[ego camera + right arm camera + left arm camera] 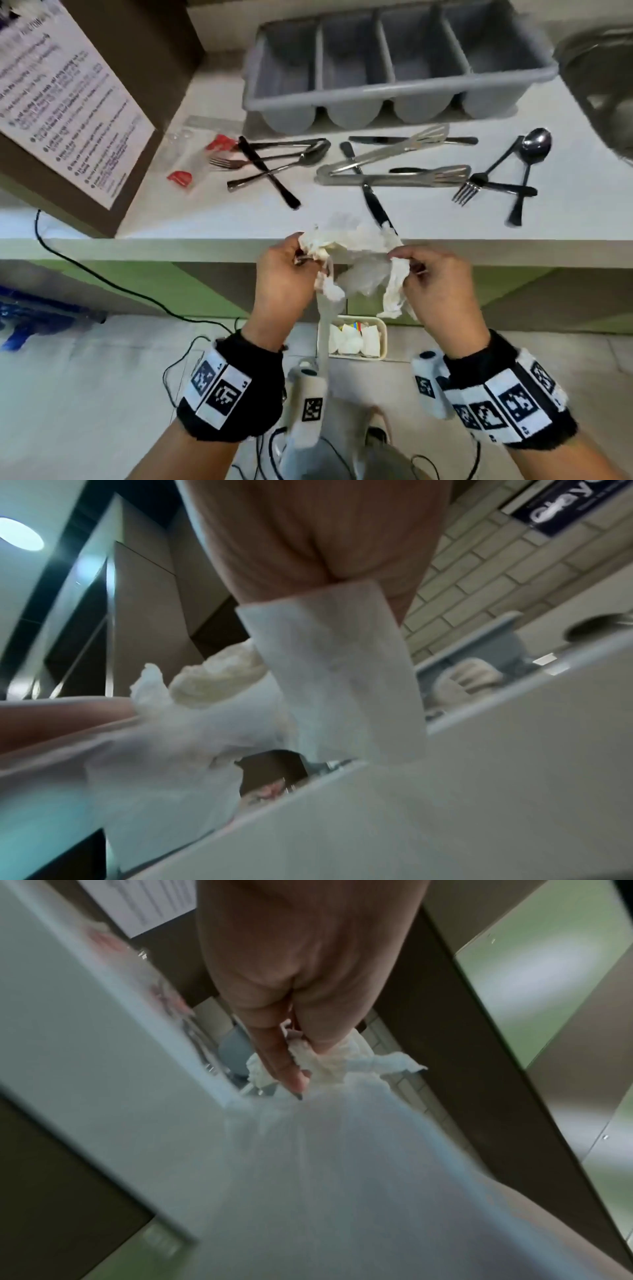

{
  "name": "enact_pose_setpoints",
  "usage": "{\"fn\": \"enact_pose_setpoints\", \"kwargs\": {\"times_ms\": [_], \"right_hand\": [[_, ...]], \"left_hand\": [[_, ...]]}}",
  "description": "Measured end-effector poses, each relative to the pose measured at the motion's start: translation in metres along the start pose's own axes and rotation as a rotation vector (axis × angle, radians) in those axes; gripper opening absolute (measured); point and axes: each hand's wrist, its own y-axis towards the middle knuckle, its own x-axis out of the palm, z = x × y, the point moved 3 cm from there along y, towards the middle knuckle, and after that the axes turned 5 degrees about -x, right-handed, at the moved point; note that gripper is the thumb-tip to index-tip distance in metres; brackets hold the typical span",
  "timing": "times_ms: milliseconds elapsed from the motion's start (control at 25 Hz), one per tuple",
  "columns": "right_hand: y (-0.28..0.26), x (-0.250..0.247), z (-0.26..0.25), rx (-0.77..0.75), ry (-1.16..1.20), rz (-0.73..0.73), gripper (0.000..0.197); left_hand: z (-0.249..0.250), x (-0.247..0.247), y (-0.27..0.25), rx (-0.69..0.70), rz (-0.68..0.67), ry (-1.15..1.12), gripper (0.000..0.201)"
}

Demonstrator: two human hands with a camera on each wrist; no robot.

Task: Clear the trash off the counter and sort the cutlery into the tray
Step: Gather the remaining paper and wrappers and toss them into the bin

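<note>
Two hands meet at the near edge of the white desk (pixel 565 219) in the head view: the left hand (pixel 279 274) has its fingers curled round a crumpled wad of tissue (pixel 329 245), and the right hand (pixel 442 277) pinches another strip of the same tissue together with a thin clear plastic film that sags between them. Directly below, on the floor, a small bin (pixel 383 337) already holds white scraps, so the trash step looks partly done. Red sauce packets (pixel 180 178) and clear wrappers remain at the left of the desk beside a brown box (pixel 113 31). The grey four-compartment tray (pixel 387 99) at the back appears to hold nothing, and no cutlery looks sorted yet: forks, spoons, knives and a pair of metal tongs (pixel 394 171) lie scattered and crossed in front of it, one knife handle reaching under the tissue. A steel bowl sits at the far right. From the left wrist view, the fingers (pixel 284 1066) press closed on tissue, with film hanging blurred below. From the right wrist view, folded tissue hangs from the closed hand above the desk edge; the fingertips themselves are hidden.
</note>
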Motion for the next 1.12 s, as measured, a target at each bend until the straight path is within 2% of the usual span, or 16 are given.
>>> {"fn": "enact_pose_setpoints", "kwargs": {"times_ms": [80, 200, 280, 440, 560, 680, 840, 960, 1120], "right_hand": [[-0.025, 0.01, 0.03, 0.081, -0.01, -0.046, 0.038], [-0.041, 0.038, 0.083, 0.213, -0.019, -0.103, 0.035], [-0.046, 0.067, 0.128, 0.298, -0.021, -0.129, 0.033], [-0.052, 0.141, 0.228, 0.431, -0.018, -0.169, 0.03], [-0.057, 0.195, 0.292, 0.496, 0.029, -0.191, 0.03], [-0.06, 0.244, 0.346, 0.536, 0.051, -0.191, 0.032], [-0.058, 0.297, 0.4, 0.516, -0.067, -0.261, 0.031], [-0.048, 0.331, 0.439, 0.471, -0.123, -0.266, 0.028], [-0.038, 0.361, 0.488, 0.531, -0.043, -0.226, 0.024]], "left_hand": [[-0.033, 0.026, -0.011, -0.059, -0.095, 0.099, 0.037], [-0.085, 0.063, 0.001, -0.144, -0.213, 0.227, 0.03], [-0.123, 0.093, 0.017, -0.187, -0.269, 0.312, 0.023], [-0.21, 0.158, 0.049, -0.178, -0.415, 0.517, 0.011], [-0.284, 0.193, 0.073, -0.204, -0.505, 0.649, 0.019], [-0.346, 0.222, 0.106, -0.203, -0.531, 0.742, 0.008], [-0.4, 0.257, 0.139, -0.155, -0.447, 0.726, 0.014], [-0.427, 0.287, 0.152, -0.115, -0.438, 0.685, 0.014], [-0.449, 0.313, 0.157, 0.08, -0.463, 0.68, 0.031]]}}
